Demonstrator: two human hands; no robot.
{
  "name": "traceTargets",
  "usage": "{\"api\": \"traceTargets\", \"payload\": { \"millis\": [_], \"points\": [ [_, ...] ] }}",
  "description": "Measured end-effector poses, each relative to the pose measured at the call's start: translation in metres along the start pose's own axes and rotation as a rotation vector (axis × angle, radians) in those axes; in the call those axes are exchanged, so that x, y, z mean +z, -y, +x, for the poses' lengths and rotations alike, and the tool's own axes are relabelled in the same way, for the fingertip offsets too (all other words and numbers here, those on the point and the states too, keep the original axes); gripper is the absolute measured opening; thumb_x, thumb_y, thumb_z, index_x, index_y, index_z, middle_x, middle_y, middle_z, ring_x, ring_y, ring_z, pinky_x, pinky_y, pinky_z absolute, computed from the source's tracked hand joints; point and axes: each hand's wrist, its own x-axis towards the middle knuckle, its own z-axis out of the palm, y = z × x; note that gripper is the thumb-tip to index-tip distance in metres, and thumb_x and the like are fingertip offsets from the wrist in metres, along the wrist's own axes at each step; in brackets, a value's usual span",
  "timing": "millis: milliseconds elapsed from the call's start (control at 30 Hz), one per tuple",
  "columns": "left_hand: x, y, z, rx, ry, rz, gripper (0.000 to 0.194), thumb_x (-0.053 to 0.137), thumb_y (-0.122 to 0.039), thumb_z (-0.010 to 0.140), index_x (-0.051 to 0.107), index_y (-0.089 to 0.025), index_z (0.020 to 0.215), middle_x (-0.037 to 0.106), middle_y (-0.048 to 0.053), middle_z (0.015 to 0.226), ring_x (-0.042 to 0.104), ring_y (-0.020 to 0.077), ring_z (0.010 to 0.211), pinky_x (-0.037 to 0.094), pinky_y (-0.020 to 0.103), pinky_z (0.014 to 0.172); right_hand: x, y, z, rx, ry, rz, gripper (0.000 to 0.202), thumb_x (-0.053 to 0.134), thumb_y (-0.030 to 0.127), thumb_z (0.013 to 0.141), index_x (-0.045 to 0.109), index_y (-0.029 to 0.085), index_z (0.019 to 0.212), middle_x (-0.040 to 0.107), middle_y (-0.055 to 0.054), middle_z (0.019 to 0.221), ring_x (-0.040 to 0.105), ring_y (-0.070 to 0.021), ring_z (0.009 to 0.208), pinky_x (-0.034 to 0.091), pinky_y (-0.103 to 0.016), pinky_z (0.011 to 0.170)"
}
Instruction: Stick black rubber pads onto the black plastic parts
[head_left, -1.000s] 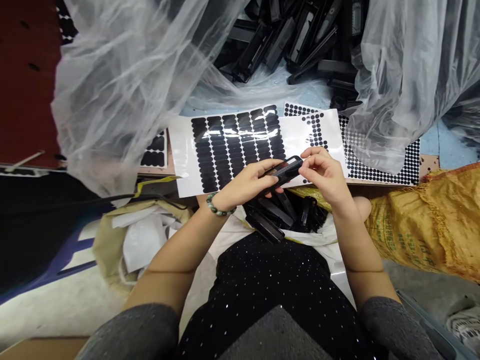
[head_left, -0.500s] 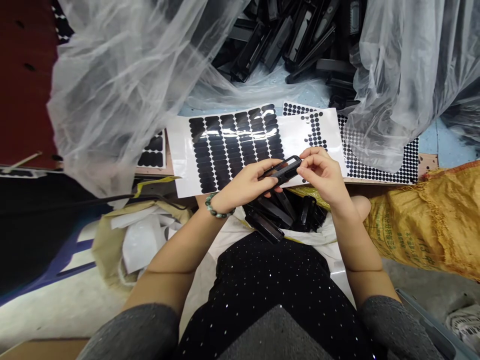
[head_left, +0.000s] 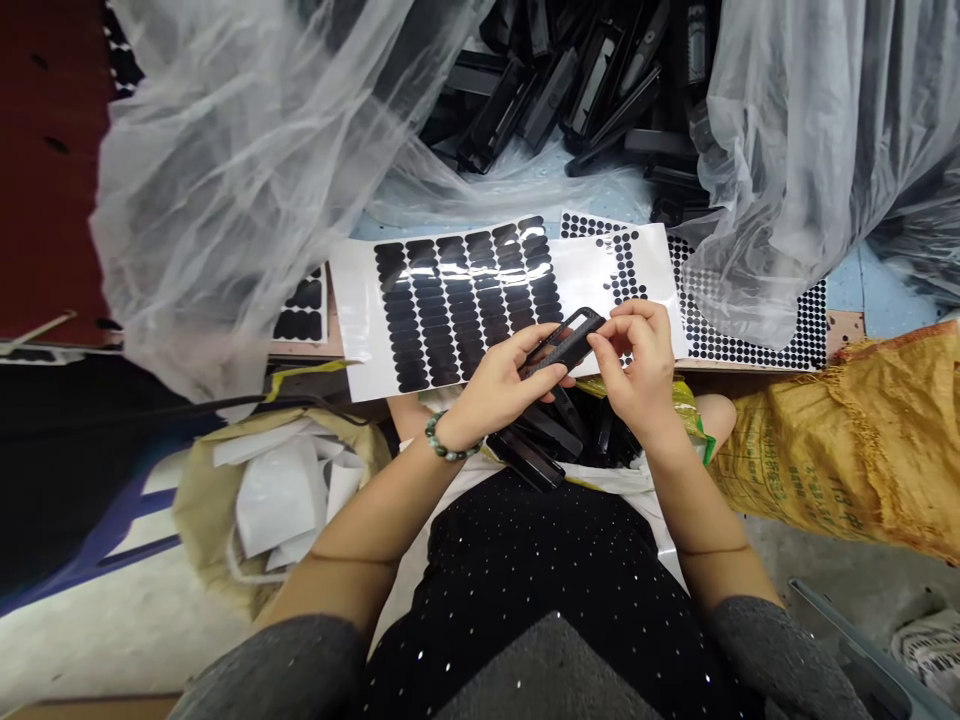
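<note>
My left hand is closed around a long, narrow black plastic casing with a slot-like opening along its upper side. The casing is tilted, its far end pointing up and right. At that end my right hand has thumb and fingers pinched together, touching or nearly touching the casing; what lies between the fingertips is too small to make out. Just beyond both hands lies a white sheet with rows of black oblong stickers and some round ones. Below the hands, several similar black casings rest at my lap.
A heap of black casings lies at the back between clear plastic bags. Another sheet of round black dots sits partly under plastic. A bag of white paper scraps stands left, a yellow woven sack right.
My right hand has shifted slightly and its fingers have drawn in closer at the casing's end. The casing has turned a little in my left hand.
</note>
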Motion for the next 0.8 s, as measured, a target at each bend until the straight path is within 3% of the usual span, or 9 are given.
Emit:
{"api": "traceTargets", "payload": {
  "millis": [100, 200, 400, 567, 800],
  "points": [
    [-0.004, 0.0, 0.0, 0.011, 0.035, 0.049, 0.034, 0.062, -0.029, 0.078, 0.053, -0.02, 0.11, 0.066, 0.004, 0.101, 0.071, 0.0159, 0.085, 0.055, 0.023, 0.066, -0.002, 0.0, -0.001, -0.03, 0.055, 0.02, 0.009, 0.053, 0.025, 0.09, 0.053, 0.023, 0.082, 0.051, -0.006, 0.102, 0.055, -0.0192, 0.094, 0.054, -0.037, 0.074],
    [-0.008, -0.002, -0.001, -0.005, 0.084, 0.018, 0.032, 0.061, -0.03, 0.079, 0.052, -0.02, 0.108, 0.065, 0.002, 0.095, 0.07, 0.0132, 0.076, 0.054, 0.022, 0.062, -0.007, 0.0, 0.0, -0.018, 0.109, 0.069, 0.011, 0.053, 0.027, 0.091, 0.054, 0.023, 0.081, 0.052, -0.006, 0.103, 0.055, -0.0189, 0.096, 0.053, -0.036, 0.076],
    [-0.015, -0.01, -0.004, -0.081, 0.137, -0.057, 0.035, 0.063, -0.032, 0.077, 0.052, -0.02, 0.109, 0.068, 0.005, 0.1, 0.07, 0.0121, 0.071, 0.052, 0.02, 0.057, -0.019, -0.001, 0.006, 0.2, 0.228, 0.446, 0.025, 0.059, 0.042, 0.087, 0.057, 0.021, 0.072, 0.052, -0.004, 0.103, 0.053, -0.0135, 0.083, 0.048, -0.03, 0.067],
    [-0.015, -0.013, -0.004, -0.065, 0.133, -0.013, 0.035, 0.063, -0.03, 0.076, 0.053, -0.018, 0.107, 0.067, 0.004, 0.094, 0.071, 0.0137, 0.072, 0.052, 0.02, 0.056, -0.019, 0.002, 0.009, 0.222, 0.224, 0.404, 0.021, 0.067, 0.039, 0.08, 0.061, 0.021, 0.071, 0.054, -0.004, 0.102, 0.054, -0.0179, 0.098, 0.047, -0.035, 0.084],
    [-0.013, -0.014, -0.003, -0.044, 0.109, 0.038, 0.035, 0.063, -0.029, 0.075, 0.055, -0.018, 0.107, 0.066, 0.004, 0.089, 0.072, 0.0157, 0.073, 0.053, 0.022, 0.055, -0.016, 0.002, 0.008, 0.2, 0.221, 0.339, 0.018, 0.066, 0.036, 0.08, 0.062, 0.021, 0.07, 0.055, -0.004, 0.101, 0.054, -0.0178, 0.096, 0.047, -0.035, 0.082]
  ]
}}
